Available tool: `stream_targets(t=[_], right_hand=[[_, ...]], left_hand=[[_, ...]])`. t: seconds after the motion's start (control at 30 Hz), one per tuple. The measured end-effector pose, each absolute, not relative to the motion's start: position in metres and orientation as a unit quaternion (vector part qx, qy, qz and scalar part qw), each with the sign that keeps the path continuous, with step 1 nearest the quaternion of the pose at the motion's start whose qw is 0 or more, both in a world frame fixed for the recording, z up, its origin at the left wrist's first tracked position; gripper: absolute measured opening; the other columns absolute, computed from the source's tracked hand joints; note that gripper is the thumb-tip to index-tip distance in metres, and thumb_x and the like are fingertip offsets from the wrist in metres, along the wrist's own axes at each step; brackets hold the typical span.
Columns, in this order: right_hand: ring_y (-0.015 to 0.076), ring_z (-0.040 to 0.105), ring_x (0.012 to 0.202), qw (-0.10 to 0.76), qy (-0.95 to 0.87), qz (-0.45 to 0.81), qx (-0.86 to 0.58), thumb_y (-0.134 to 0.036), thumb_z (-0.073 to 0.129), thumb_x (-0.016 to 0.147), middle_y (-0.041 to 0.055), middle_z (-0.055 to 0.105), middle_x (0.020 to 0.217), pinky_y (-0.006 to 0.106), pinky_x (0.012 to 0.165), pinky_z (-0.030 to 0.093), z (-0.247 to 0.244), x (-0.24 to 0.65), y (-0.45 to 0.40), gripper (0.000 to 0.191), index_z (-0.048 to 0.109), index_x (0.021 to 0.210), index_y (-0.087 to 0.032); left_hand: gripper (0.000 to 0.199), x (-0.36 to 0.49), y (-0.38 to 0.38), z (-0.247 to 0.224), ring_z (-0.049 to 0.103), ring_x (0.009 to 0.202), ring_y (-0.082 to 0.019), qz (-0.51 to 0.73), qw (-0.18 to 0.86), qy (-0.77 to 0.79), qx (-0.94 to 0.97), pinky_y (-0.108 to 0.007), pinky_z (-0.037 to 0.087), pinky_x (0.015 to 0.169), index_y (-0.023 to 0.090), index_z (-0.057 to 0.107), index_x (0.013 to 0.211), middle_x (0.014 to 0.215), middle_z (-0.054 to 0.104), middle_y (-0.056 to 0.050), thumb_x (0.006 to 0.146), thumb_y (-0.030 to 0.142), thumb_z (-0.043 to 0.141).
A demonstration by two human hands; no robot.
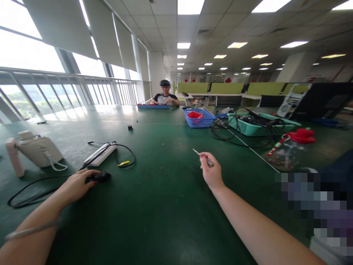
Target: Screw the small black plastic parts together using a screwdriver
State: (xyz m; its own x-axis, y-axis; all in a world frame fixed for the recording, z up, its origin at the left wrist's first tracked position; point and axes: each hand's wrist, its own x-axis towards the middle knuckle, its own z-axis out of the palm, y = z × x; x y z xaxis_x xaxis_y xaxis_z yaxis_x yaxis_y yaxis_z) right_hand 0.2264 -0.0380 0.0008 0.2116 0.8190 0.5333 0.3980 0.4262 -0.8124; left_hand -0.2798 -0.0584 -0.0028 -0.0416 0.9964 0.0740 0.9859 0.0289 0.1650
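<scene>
My left hand (79, 184) is closed around a small black object (101, 177) on the green table (154, 206), at the left. What the object is cannot be made out. Over the table right of centre, my right hand (211, 170) grips a thin pointed metal tool (196, 151), its tip directed up and to the left. Just beyond my left hand lies a white power bank (102, 154) with a looped black cable (134, 156) that has a yellow tag.
Far left stands a beige device (41, 150). Blue basket (199, 120), green basket (244, 127) with tangled cables, and a red-lidded jar (286, 154) are at the right. A person (165, 98) sits at the far end behind a blue tray (153, 106).
</scene>
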Motion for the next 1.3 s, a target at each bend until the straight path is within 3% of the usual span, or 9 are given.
stream_targets(t=[0.2,0.37,0.6,0.8,1.07,1.3], right_hand=[[0.0145,0.053,0.06,0.59,-0.602,0.181,-0.506,-0.042,0.05,0.091,0.0021,0.06,0.077,0.025,0.052,0.041,0.001,0.227,-0.039,0.025,0.063,0.093,-0.02],[0.0144,0.052,0.06,0.589,-0.605,0.184,-0.503,-0.043,0.05,0.091,0.0019,0.059,0.076,0.025,0.051,0.041,0.001,0.226,-0.039,0.026,0.063,0.094,-0.02],[0.0146,0.052,0.059,0.599,-0.6,0.184,-0.498,-0.044,0.05,0.09,0.0019,0.059,0.076,0.025,0.051,0.041,-0.001,0.226,-0.037,0.027,0.062,0.094,-0.02],[0.0142,0.052,0.059,0.598,-0.601,0.183,-0.498,-0.044,0.051,0.09,0.0016,0.059,0.076,0.025,0.052,0.041,-0.001,0.226,-0.037,0.027,0.063,0.093,-0.02],[0.0138,0.053,0.058,0.599,-0.601,0.184,-0.496,-0.044,0.051,0.09,0.0012,0.059,0.076,0.025,0.051,0.041,-0.002,0.226,-0.037,0.027,0.063,0.094,-0.02],[0.0138,0.053,0.058,0.597,-0.601,0.19,-0.497,-0.044,0.051,0.089,0.0014,0.059,0.076,0.025,0.05,0.041,0.0,0.226,-0.037,0.027,0.063,0.093,-0.02]], left_hand=[[0.057,-0.276,-0.061,0.004,0.065,0.099,-0.031,0.148,0.008,0.751,0.643,-0.043,0.051,0.087,0.022,0.054,0.129,0.108,0.066,-0.012,0.077,0.045,0.049],[0.065,-0.265,-0.067,0.011,0.058,0.116,-0.027,0.284,0.049,0.647,0.706,-0.04,0.044,0.102,0.021,0.048,0.134,0.128,0.06,-0.009,0.079,0.054,0.051],[0.069,-0.258,-0.072,0.017,0.052,0.124,-0.032,0.256,0.127,0.603,0.745,-0.047,0.037,0.109,0.02,0.055,0.129,0.133,0.058,-0.011,0.077,0.065,0.053],[0.071,-0.26,-0.073,0.016,0.049,0.128,-0.027,0.255,0.174,0.572,0.76,-0.043,0.036,0.111,0.021,0.041,0.14,0.138,0.055,-0.009,0.08,0.053,0.058],[0.059,-0.257,-0.071,0.015,0.046,0.131,-0.028,0.221,0.103,0.582,0.776,-0.046,0.031,0.114,0.023,0.05,0.134,0.144,0.049,-0.005,0.081,0.049,0.056],[0.061,-0.25,-0.07,0.015,0.049,0.129,-0.028,0.2,0.117,0.578,0.783,-0.045,0.033,0.113,0.018,0.047,0.138,0.139,0.054,-0.007,0.082,0.044,0.051]])
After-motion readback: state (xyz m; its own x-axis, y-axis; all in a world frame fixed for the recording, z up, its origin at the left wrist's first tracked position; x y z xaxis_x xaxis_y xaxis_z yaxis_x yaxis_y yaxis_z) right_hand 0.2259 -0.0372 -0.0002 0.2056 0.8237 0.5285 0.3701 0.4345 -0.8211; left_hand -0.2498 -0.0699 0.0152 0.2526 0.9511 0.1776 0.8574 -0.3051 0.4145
